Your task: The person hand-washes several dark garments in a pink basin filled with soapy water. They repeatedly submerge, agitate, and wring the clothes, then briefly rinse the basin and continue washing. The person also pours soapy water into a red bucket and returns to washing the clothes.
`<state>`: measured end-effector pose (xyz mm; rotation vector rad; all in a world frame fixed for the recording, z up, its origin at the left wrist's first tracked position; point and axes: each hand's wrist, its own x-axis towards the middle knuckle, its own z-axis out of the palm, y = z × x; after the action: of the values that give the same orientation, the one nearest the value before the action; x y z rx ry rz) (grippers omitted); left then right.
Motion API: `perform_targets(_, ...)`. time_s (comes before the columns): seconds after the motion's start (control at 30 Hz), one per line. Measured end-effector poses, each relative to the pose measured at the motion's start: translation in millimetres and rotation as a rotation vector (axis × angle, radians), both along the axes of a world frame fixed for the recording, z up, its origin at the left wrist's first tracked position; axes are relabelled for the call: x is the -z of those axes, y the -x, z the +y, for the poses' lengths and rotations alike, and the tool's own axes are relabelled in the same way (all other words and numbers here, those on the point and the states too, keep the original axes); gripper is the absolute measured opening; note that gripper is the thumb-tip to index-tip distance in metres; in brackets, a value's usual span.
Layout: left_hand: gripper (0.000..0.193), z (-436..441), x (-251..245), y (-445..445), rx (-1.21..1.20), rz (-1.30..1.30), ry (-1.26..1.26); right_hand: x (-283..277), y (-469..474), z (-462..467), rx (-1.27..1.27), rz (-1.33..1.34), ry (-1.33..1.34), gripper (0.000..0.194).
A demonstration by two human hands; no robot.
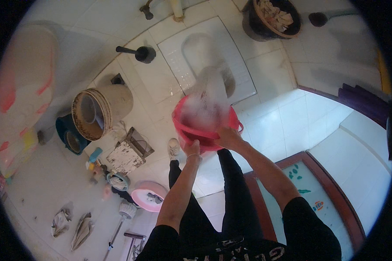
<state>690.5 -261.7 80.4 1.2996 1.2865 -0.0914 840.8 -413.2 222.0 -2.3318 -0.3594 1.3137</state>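
Observation:
A red plastic basin (178,120) is tilted forward in front of me, and sudsy water (212,88) pours from it toward the white squat toilet (240,70) set in the tiled floor. My left hand (192,149) grips the basin's near side low down. On its near right rim, my right hand (229,138) is closed, close to the small side handle. The far rim of the basin is partly hidden by the blurred water.
A black toilet brush holder (145,54) lies left of the toilet. Further left are a dirty bucket (121,101), a worn stool (125,158) and a pink basin (138,195). A bin (253,24) holding crumpled paper stands back right. A framed glass door (341,189) is at the right.

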Motion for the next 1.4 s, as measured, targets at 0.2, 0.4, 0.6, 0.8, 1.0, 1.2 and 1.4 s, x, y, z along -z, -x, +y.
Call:
perform_targets(0.2, 0.048, -4.5, -25.1, -35.0, 0.207, 0.06, 0.007, 8.8, -2.1, -10.1, 0.039, -0.047, -0.079, 0.03)
perform_targets(0.4, 0.056, -9.6, -52.1, -66.0, 0.119, 0.241, 0.094, 22.3, -2.5, -10.5, 0.032, -0.059, -0.069, 0.029)
perform_targets(0.6, 0.059, -12.1, -70.3, -80.7, -0.012, 0.085, 0.25, 28.8, -2.0, -8.7, 0.007, -0.082, -0.065, 0.03)
perform_targets(0.8, 0.051, -13.1, -79.0, -94.2, -0.011, 0.147, 0.26, 29.6, -4.9, -8.1, 0.01, -0.117, -0.075, 0.029)
perform_targets(1.0, 0.047, -7.0, -61.4, -62.9, 0.017, 0.086, 0.314, 19.2, 10.3, -5.4, 0.03, -0.145, -0.09, 0.027)
perform_targets(1.2, 0.036, 1.0, -95.0, 10.5, -0.255, 0.105, 0.349, -24.7, 60.6, 7.8, -0.027, -0.136, -0.118, 0.02)
perform_targets(1.4, 0.037, 1.2, -112.7, 21.7, -0.268, 0.059, 0.379, -46.8, 64.5, 8.5, -0.025, -0.198, -0.083, 0.023)
